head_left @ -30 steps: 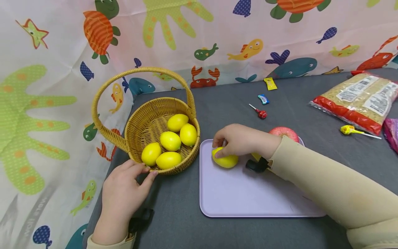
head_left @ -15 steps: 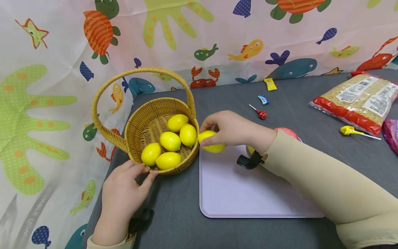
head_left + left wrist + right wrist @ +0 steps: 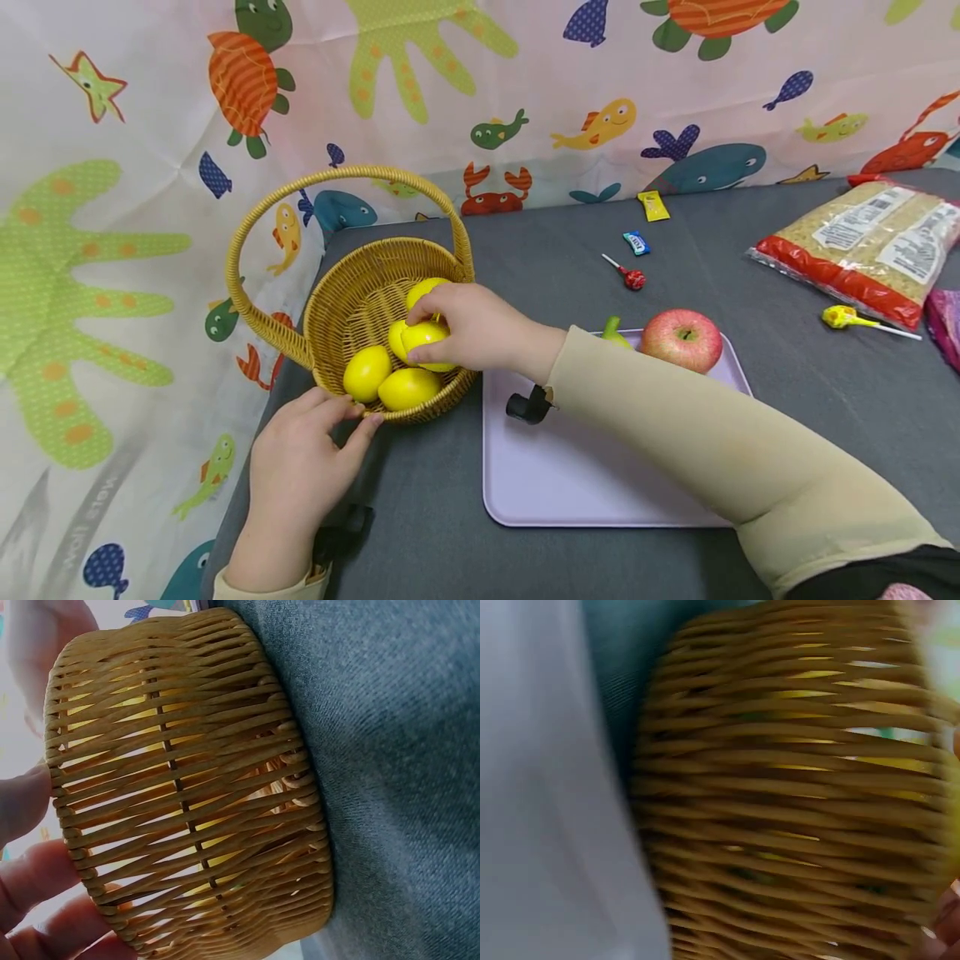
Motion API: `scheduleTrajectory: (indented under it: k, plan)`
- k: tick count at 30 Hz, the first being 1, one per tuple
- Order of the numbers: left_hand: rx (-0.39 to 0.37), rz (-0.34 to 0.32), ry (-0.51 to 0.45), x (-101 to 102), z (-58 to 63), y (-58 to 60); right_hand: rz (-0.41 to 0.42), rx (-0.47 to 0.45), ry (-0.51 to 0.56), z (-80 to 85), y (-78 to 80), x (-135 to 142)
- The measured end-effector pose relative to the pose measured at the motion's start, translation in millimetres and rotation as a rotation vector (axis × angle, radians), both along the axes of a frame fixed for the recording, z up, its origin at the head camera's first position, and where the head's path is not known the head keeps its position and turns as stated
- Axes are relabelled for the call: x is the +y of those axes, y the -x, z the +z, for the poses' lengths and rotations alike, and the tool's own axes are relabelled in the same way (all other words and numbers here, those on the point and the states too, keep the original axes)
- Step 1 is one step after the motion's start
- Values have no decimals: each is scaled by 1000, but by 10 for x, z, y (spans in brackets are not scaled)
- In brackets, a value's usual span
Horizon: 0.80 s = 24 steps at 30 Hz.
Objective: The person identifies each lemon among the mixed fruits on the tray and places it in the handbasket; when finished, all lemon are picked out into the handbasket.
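Observation:
A round wicker basket [image 3: 341, 304] with a tall handle stands on the left part of the table. My left hand [image 3: 300, 471] pinches its near rim between thumb and fingers. In the left wrist view, those fingers [image 3: 41, 874] lie along the woven rim. Over the basket's right side, my right hand [image 3: 491, 329] grips a lemon [image 3: 427, 343] between thumb and fingers. Several other lemons [image 3: 367, 373] lie inside, some partly covered by this hand. The right wrist view mostly shows the woven basket side [image 3: 795, 787], with yellow showing through.
Right of the basket lies a lilac tray [image 3: 525, 492], holding a red apple [image 3: 682, 340] and a yellow-green item [image 3: 613, 332] mostly behind the sleeve. Farther back are a red lollipop [image 3: 633, 279], blue and yellow wrapped candies [image 3: 637, 242], a yellow lollipop [image 3: 840, 316] and a filled bag [image 3: 862, 242].
My right hand has lifted the lemon off the tray and carried it left, over the basket rim. The apple is more exposed now. My left hand keeps its grip on the rim.

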<state>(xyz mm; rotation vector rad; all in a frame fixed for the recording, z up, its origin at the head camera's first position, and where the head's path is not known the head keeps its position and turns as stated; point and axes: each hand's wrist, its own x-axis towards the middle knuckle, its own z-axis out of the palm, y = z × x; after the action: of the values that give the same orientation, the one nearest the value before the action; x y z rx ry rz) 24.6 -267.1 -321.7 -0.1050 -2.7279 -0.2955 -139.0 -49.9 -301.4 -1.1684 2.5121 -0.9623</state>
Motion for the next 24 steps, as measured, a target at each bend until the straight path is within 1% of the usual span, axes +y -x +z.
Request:
scheduleTrajectory:
  k: [2, 4, 9, 16, 17, 19, 24]
  plan:
    - [5, -6, -1, 1, -3, 5, 39, 95, -80, -44, -22, -45]
    - [8, -10, -2, 2, -3, 11, 54, 154, -138, -65, -42, -71]
    - [6, -7, -3, 7, 4, 10, 59, 208, -214, -74, -87, -103]
    - [0, -3, 5, 0, 17, 5, 111, 297, -329, -26, -151, -186]
    - [0, -3, 4, 0, 20, 6, 118, 305, -338, -23, -149, -200]
    - [1, -1, 4, -4, 25, 5, 134, 292, -355, -19, -140, -228]
    - [7, -7, 6, -12, 31, -2, 149, 193, -358, -25, -114, -233]
